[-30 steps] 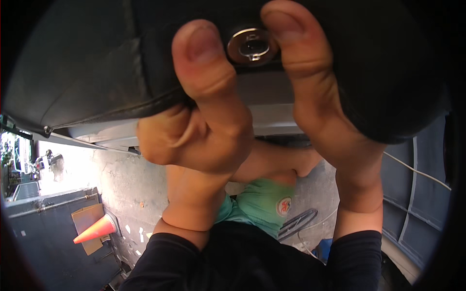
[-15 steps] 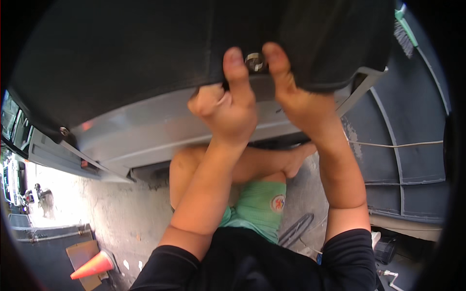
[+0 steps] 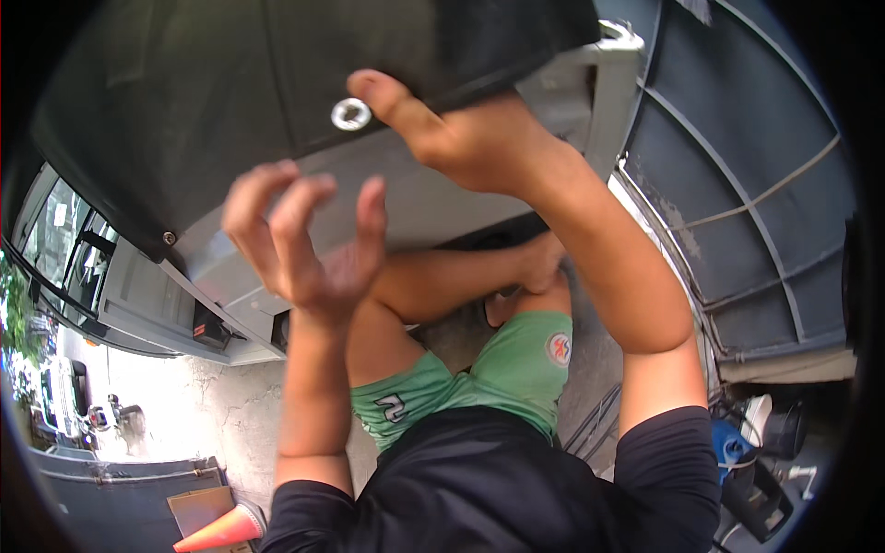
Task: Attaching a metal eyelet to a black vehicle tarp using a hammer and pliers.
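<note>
From ten to twelve o'clock spreads a black cover (image 3: 212, 101), leathery and seamed, with a small round stud (image 3: 169, 238) near its lower left corner. At seven o'clock a smooth orange cone (image 3: 221, 530) leans across brown cardboard (image 3: 196, 505). The left hand (image 3: 304, 244), blurred, is released, its fingers spread and loosely curled before the cover's lower edge. At one o'clock from it, a shiny metal ring (image 3: 350, 114) sits in the cover, just at seven o'clock from the thumb tip of the right hand (image 3: 479, 143). That hand grasps the cover's edge, thumb over its face, other fingers hidden behind. At six o'clock from it runs a flat grey panel (image 3: 461, 210); farthest right, a dark ribbed wall (image 3: 737, 129).
</note>
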Available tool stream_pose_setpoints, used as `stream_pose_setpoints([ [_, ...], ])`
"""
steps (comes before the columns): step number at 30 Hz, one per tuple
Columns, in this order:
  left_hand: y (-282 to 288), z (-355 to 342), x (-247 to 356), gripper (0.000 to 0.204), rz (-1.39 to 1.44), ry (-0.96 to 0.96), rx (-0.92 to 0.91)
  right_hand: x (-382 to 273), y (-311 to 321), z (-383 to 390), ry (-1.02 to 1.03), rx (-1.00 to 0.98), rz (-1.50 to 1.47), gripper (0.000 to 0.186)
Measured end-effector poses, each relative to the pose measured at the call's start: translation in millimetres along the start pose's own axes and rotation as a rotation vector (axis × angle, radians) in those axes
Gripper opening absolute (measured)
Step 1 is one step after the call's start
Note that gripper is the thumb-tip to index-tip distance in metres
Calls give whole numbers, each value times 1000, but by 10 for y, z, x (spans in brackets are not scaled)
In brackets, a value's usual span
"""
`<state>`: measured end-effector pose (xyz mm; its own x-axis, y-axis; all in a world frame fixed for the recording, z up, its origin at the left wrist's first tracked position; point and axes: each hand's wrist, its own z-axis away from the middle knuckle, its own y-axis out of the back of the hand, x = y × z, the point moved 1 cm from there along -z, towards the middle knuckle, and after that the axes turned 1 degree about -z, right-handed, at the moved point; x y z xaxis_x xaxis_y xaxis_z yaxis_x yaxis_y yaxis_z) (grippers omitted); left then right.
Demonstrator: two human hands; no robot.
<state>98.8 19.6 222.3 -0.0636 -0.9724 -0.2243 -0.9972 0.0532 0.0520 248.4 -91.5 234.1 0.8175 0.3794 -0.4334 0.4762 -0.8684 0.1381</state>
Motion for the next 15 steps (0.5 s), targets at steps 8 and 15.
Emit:
stream_pose_setpoints([
  [8,-32,-719,-139,25,-444,-156,-613,-219,83,-23,111,-177,86,26],
  [15,-112,-807,-389,19,-246,-260,-784,-75,131,327,150,284,371,38],
])
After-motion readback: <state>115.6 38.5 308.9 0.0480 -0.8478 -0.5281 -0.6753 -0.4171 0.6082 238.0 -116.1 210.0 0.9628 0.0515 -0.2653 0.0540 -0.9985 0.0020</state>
